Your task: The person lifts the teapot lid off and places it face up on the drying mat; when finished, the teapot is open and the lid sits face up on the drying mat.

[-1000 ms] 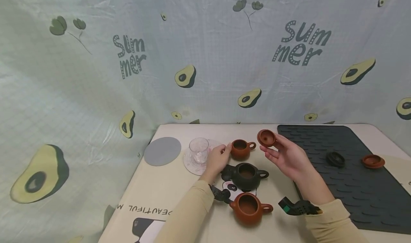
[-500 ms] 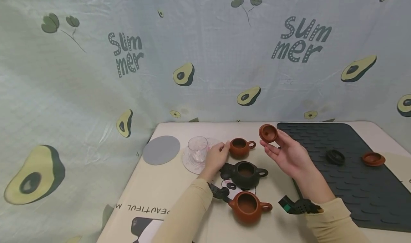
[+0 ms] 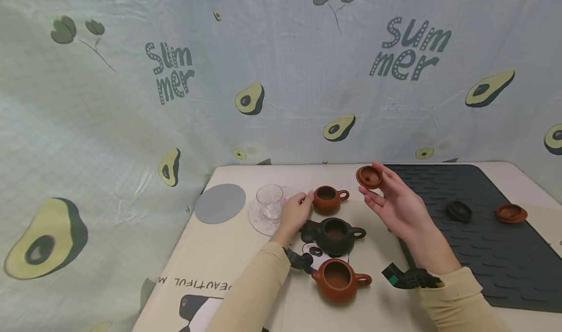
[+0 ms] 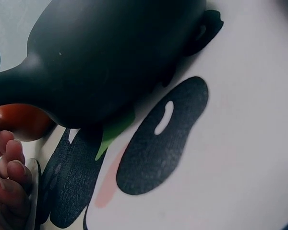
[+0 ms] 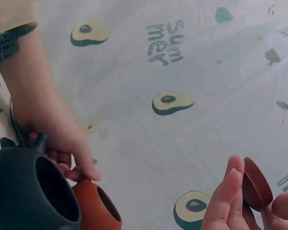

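In the head view my right hand (image 3: 401, 205) pinches a small reddish-brown teapot lid (image 3: 369, 177), raised above the table with its hollow underside toward me. My left hand (image 3: 295, 214) holds the left side of the farthest reddish-brown teapot (image 3: 327, 199), thumb on top and fingers curled; its spout is hidden there. That teapot stands lidless. Nearer me are a lidless black teapot (image 3: 335, 242) and another lidless reddish-brown teapot (image 3: 337, 282), handles pointing right. The left wrist view is mostly filled by the black teapot (image 4: 110, 52), with my left fingertips (image 4: 14, 167) at its lower left.
At right a dark ridged mat (image 3: 496, 268) bears a black lid (image 3: 458, 211) and a reddish-brown lid (image 3: 511, 213). Left of my left hand, a clear glass cup (image 3: 270, 203) stands on a round clear coaster, beside a grey disc (image 3: 220, 204). A printed curtain hangs behind.
My right hand has lifted the lid slightly higher and a little to the right. The left hand keeps its place at the far teapot. The head view has tilted slightly.
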{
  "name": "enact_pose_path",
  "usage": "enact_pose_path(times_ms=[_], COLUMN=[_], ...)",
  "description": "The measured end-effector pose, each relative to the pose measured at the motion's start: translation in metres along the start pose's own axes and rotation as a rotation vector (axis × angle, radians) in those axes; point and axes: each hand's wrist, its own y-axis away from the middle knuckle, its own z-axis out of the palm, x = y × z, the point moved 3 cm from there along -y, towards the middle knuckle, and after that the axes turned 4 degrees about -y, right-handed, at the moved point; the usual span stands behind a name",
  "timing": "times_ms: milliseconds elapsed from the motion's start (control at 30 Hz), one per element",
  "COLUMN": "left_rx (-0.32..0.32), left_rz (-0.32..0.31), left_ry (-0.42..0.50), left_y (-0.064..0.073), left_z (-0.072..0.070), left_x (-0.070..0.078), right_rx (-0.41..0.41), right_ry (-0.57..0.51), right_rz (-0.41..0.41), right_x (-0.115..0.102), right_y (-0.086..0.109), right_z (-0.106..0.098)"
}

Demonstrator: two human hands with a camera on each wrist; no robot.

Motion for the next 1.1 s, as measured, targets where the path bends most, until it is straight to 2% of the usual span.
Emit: enact_pose_path(times_ms=[200,533,667,1100], left_rx=[0.003,-0.005,-0.013,-0.004], left_rz=[0.007,0.013,0.019,0.007], left_ry=[0.008,0.021,0.012,0.002], left_y=[-0.001,-0.002,-0.002,-0.004], left_z=[-0.001,0.000,0.001,0.001], left_x=[0.000,-0.001,-0.002,-0.003], right_rx=[-0.009,0.079,0.119,0.166], right_ry=[0.082,0.443,0.558,0.759], right_rz=[0.007,-0.071,-0.090,-0.156], right_x=[-0.002,-0.002,-0.003,-0.009], right_y=[-0.001,0.002,0.004,0.007], right_z=[0.001,0.008,0.009,0.013])
